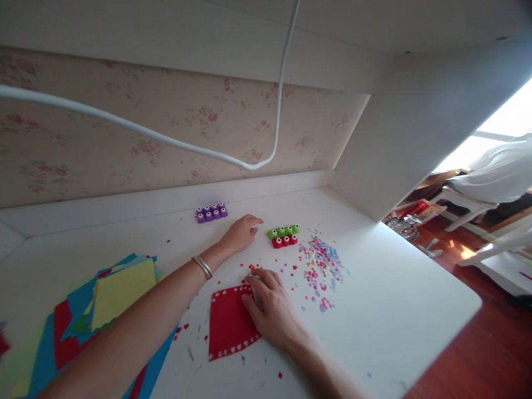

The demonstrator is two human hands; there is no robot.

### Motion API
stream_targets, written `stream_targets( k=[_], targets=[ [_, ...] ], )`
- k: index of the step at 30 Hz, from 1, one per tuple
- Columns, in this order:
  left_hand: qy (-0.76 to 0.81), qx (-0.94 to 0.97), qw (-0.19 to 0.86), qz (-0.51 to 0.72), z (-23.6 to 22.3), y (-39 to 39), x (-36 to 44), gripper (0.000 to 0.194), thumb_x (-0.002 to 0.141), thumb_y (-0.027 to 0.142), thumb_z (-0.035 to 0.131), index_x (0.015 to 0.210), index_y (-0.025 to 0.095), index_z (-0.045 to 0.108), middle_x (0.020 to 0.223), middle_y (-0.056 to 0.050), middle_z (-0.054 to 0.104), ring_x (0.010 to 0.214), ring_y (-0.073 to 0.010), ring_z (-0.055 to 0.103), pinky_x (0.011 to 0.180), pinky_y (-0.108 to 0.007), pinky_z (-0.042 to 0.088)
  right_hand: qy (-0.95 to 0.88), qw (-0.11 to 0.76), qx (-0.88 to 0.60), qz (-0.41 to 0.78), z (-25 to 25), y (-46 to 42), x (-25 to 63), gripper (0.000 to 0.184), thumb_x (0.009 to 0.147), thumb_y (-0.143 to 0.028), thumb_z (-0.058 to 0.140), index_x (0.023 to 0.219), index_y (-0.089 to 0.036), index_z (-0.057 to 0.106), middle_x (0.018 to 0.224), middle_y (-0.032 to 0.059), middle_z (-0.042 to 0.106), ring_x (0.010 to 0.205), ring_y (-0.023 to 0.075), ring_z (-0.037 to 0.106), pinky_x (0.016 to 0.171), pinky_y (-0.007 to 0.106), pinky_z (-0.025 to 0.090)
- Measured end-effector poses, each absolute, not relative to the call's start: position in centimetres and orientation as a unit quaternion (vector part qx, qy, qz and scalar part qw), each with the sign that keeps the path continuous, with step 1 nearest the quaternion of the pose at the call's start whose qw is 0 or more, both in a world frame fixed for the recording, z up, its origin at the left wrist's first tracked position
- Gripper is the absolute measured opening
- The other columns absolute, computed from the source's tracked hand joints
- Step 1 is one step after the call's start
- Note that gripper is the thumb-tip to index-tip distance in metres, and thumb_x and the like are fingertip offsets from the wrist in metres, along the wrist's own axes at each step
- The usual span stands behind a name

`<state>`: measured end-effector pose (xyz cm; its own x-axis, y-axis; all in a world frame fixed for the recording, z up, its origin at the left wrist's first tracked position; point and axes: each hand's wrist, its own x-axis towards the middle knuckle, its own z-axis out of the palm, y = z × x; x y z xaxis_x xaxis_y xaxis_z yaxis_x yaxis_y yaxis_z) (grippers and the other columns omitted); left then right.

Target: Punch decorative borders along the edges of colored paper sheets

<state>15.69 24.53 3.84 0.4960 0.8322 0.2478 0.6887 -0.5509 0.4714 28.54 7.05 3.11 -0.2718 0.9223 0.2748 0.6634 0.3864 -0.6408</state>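
Observation:
My left hand (241, 234) reaches out over the white table with fingers stretched loosely, holding nothing that I can see. Just right of its fingertips sit small craft punches in two rows, green punches (284, 231) behind and red punches (285, 241) in front. A sheet of red paper (230, 318) lies flat, with small shapes punched along its top and bottom edges. On its right side rests my right hand (268, 307), thumb on the paper and fingers curved at its upper right corner. Whatever is beneath that palm is hidden.
Purple punches (211, 213) stand near the back wall. Punched confetti (322, 266) is scattered at right. Coloured paper sheets (124, 291) are piled at left, partly behind my left forearm. A white cable (199, 149) hangs in front. Beyond the table's edge, a person in white (494, 172) sits.

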Motion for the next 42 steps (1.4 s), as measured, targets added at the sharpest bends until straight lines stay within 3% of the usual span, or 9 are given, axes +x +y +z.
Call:
stream_targets(
  k=[5,10,14,17,22,29,35,40,42],
  targets=[
    [0.514,0.829,0.078,0.209,5.3,24.1,8.4,0.036,0.09,0.013,0.04,0.11,0.02,0.069,0.118,-0.007,0.064,0.109,-0.0225,0.059,0.103,-0.036,0.04,-0.789,0.278,-0.514,0.193,2.9,6.9,28.5,0.036,0.086,-0.026,0.061,0.122,-0.021,0.061,0.133,0.012,0.054,0.123,0.03,0.046,0.104,0.047,0.044],
    [0.575,0.799,0.01,0.174,5.2,25.0,1.8,0.043,0.083,0.006,0.039,0.116,0.014,0.064,0.125,-0.014,0.059,0.118,-0.0301,0.052,0.107,-0.045,0.034,-0.777,0.302,-0.509,0.213,2.7,7.0,28.5,0.021,0.084,-0.021,0.062,0.105,-0.021,0.066,0.126,0.0103,0.058,0.119,0.0257,0.05,0.103,0.044,0.043],
    [0.563,0.815,0.008,0.139,4.3,25.7,0.3,0.05,0.079,0.005,0.04,0.124,0.013,0.06,0.131,-0.011,0.059,0.124,-0.027,0.05,0.107,-0.04,0.035,-0.754,0.353,-0.502,0.236,2.5,7.2,28.5,0.011,0.083,-0.012,0.058,0.088,-0.02,0.063,0.111,0.0082,0.064,0.106,0.0213,0.057,0.095,0.04,0.047],
    [0.556,0.82,0.009,0.134,3.9,25.9,0.6,0.053,0.082,0.006,0.038,0.131,0.015,0.055,0.137,-0.008,0.055,0.128,-0.0234,0.047,0.11,-0.036,0.032,-0.724,0.373,-0.515,0.267,2.4,7.3,28.5,0.009,0.086,-0.014,0.054,0.088,-0.02,0.06,0.098,0.0061,0.068,0.09,0.0188,0.061,0.082,0.036,0.05],
    [0.553,0.823,0.022,0.125,4.1,26.0,0.9,0.049,0.083,0.009,0.038,0.127,0.017,0.059,0.133,-0.008,0.059,0.124,-0.0239,0.051,0.108,-0.035,0.033,-0.65,0.398,-0.544,0.352,2.4,7.7,28.7,0.009,0.092,-0.027,0.049,0.09,-0.021,0.056,0.072,-0.0003,0.063,0.062,0.0137,0.056,0.057,0.026,0.044],
    [0.575,0.81,0.057,0.102,5.1,25.0,-0.7,0.031,0.084,0.033,0.049,0.103,0.022,0.071,0.109,-0.007,0.068,0.098,-0.0258,0.063,0.091,-0.033,0.045,-0.523,0.483,-0.525,0.466,1.3,8.3,28.9,0.021,0.092,-0.042,0.048,0.098,-0.023,0.054,0.083,0.0005,0.062,0.06,0.0129,0.058,0.048,0.022,0.045],
    [0.57,0.809,0.1,0.102,5.0,21.1,-2.4,0.033,0.081,0.033,0.053,0.109,0.023,0.069,0.107,-0.005,0.068,0.083,-0.0198,0.066,0.079,-0.027,0.049,-0.496,0.485,-0.529,0.489,1.3,8.3,28.8,0.029,0.09,-0.046,0.051,0.111,-0.026,0.052,0.097,0.0027,0.064,0.061,0.0139,0.062,0.047,0.024,0.049],
    [0.569,0.803,0.125,0.128,5.0,16.4,-1.7,0.028,0.083,0.035,0.057,0.105,0.024,0.069,0.1,-0.002,0.07,0.08,-0.0195,0.067,0.077,-0.027,0.05,-0.507,0.457,-0.518,0.516,1.7,8.0,28.7,0.025,0.089,-0.045,0.053,0.104,-0.025,0.055,0.076,-0.0008,0.065,0.056,0.0139,0.061,0.044,0.021,0.045],
    [0.546,0.792,0.192,0.196,4.6,14.1,-0.6,0.024,0.084,0.033,0.058,0.105,0.023,0.067,0.101,-0.002,0.07,0.083,-0.0184,0.068,0.079,-0.026,0.051,-0.517,0.443,-0.524,0.512,1.8,7.9,28.7,0.026,0.089,-0.045,0.054,0.104,-0.024,0.056,0.074,-0.0013,0.064,0.055,0.0132,0.06,0.044,0.021,0.044]
  ],
)
